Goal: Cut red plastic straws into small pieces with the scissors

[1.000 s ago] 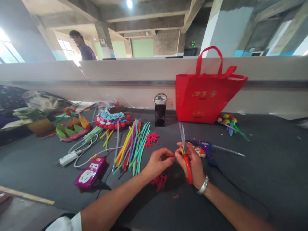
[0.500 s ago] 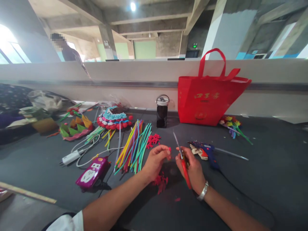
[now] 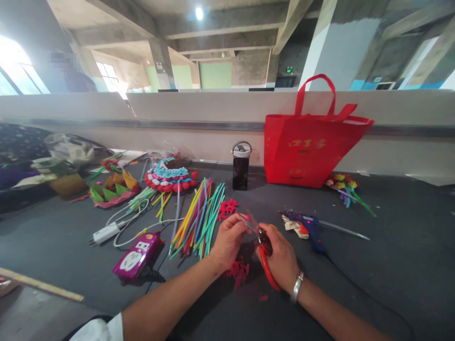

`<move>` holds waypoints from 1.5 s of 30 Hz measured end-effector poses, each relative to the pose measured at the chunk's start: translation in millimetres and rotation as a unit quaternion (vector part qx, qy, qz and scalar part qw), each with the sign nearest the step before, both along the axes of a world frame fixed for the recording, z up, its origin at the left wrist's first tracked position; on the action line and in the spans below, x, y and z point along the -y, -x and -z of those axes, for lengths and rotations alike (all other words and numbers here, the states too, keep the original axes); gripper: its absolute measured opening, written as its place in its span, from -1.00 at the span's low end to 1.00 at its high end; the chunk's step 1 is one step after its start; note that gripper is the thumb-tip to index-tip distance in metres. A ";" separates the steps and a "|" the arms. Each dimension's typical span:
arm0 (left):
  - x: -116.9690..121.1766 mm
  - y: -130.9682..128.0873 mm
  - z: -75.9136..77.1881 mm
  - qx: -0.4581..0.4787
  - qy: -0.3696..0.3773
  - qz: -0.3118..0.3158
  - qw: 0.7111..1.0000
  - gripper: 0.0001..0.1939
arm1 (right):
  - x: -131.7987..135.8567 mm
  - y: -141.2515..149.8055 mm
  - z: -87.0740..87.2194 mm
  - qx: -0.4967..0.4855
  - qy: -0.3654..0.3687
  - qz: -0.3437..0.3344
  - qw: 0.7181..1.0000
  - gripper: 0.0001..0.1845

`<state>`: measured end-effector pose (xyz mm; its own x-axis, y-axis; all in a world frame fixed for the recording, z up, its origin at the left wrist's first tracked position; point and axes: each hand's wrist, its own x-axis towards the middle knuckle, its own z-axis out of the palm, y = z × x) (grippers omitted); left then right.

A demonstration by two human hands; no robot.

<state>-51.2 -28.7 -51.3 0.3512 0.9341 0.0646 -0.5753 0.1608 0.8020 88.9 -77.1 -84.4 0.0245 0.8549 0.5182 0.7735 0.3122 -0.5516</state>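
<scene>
My right hand (image 3: 279,255) is closed around red-handled scissors (image 3: 267,267), whose blades are parted and point left toward my other hand. My left hand (image 3: 229,241) pinches a small red piece, mostly hidden behind its fingertips and the blades. Below that hand lies a pile of small red cut pieces (image 3: 239,272) on the dark table. A second pile of red pieces (image 3: 227,208) sits just beyond my left hand. To its left is a bundle of coloured pipe cleaners (image 3: 197,218), in yellow, purple, blue and green.
A blue glue gun (image 3: 311,227) lies to the right, its cord trailing toward me. A purple power strip (image 3: 138,258) and white charger (image 3: 106,232) are at left. Farther back stand a dark bottle (image 3: 241,171), a red bag (image 3: 309,151) and a beaded blue craft piece (image 3: 170,175).
The scissors have swung from upright to pointing left, their blades now at my left fingertips. My left hand has pulled slightly away from its earlier touch with the right. A background person moved left.
</scene>
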 end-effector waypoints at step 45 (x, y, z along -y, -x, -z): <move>2.8 -0.2 -2.2 0.009 0.023 0.012 1.000 -0.88 | 0.0 -0.8 0.4 -0.025 -0.030 -0.013 0.999 -0.55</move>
